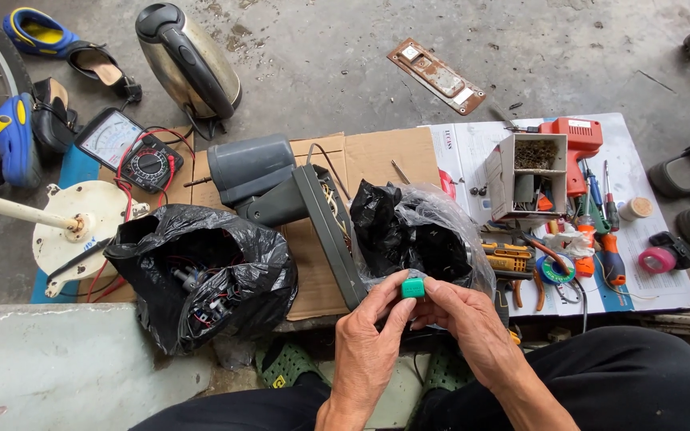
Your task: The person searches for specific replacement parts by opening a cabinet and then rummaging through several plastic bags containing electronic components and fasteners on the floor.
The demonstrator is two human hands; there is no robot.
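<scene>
Left hand (366, 343) and right hand (463, 319) pinch small green plastic block (413, 288) between fingertips, above cardboard sheet's (377, 156) near edge, beside black plastic bag (409, 227).

A makeshift repair workshop on a bare concrete floor (321, 64): multimeter (125, 149), screwdrivers (604, 239), tape rolls (656, 260), a glue gun (573, 144), a dismantled kettle (189, 64) and bagged parts (201, 287) spread over cardboard (377, 156).

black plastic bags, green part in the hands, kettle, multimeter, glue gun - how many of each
black plastic bags: 2, one at left, one inside a clear bag
small green part: 1, pinched between left hand and right hand
steel kettle: 1
analog multimeter: 1
orange glue gun: 1
total: 6
</scene>
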